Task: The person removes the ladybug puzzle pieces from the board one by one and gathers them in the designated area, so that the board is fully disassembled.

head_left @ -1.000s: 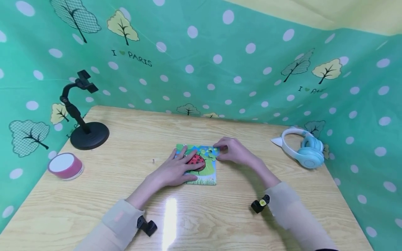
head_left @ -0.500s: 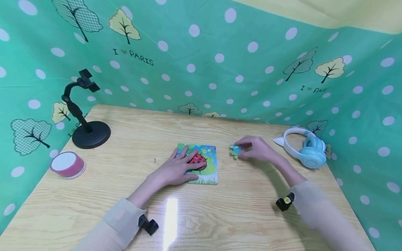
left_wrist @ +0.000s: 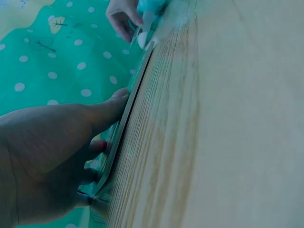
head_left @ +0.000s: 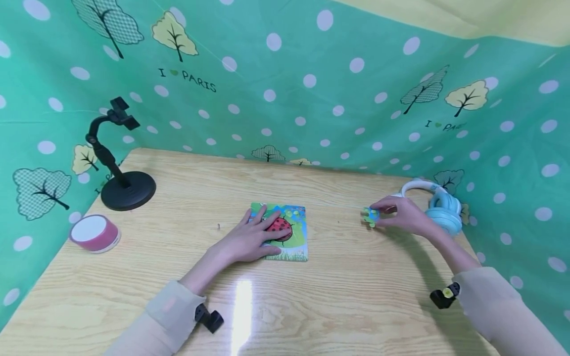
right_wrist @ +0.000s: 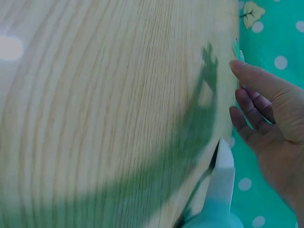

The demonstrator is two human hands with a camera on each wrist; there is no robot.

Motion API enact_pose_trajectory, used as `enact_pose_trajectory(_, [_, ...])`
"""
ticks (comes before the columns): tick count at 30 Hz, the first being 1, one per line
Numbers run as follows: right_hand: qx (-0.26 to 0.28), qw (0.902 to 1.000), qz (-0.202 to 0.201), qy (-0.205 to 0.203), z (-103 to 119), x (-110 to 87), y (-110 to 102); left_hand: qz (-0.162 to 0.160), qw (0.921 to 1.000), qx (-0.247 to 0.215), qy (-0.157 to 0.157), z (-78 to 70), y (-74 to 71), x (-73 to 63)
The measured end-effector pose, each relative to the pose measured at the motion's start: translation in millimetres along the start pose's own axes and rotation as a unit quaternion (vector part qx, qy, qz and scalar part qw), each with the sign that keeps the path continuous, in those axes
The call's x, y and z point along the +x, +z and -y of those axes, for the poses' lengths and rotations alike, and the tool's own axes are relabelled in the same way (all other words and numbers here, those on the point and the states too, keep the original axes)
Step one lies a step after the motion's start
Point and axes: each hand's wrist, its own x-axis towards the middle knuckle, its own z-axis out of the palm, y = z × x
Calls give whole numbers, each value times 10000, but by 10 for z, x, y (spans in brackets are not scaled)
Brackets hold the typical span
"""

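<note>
A square ladybug jigsaw puzzle point(head_left: 297, 251) lies flat on the wooden table, printed with a red ladybug, green leaves and blue sky. My left hand point(head_left: 251, 241) rests on it with fingers spread; in the left wrist view the thumb point(left_wrist: 111, 107) lies along the board's edge. Off to the right, my right hand point(head_left: 407, 216) pinches a small blue and green puzzle piece point(head_left: 370, 216) between thumb and fingertips, above the table. Only a sliver of that puzzle piece point(right_wrist: 236, 49) shows in the right wrist view. The left hand covers part of the picture.
White and light-blue headphones point(head_left: 444, 217) lie at the right edge, partly behind the right hand. A black stand point(head_left: 126, 190) and a pink and white round container point(head_left: 94, 235) occupy the left side of the table. A dotted green cloth point(head_left: 307, 118) hangs behind.
My right hand has pulled the puzzle piece away from the board's upper right corner and carried it right, towards the headphones. The left hand stays on the puzzle.
</note>
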Motion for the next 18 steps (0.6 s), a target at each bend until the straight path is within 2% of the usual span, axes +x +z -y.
enact_pose_trajectory(13, [-519, 9986, 5, 129, -121, -261, -207, 12, 10000, -14, -13, -2, 1, -4])
enact_pose_trajectory(18, [-522, 9985, 26, 151, -188, -306, -224, 12, 10000, -32, -28, 2, -5, -3])
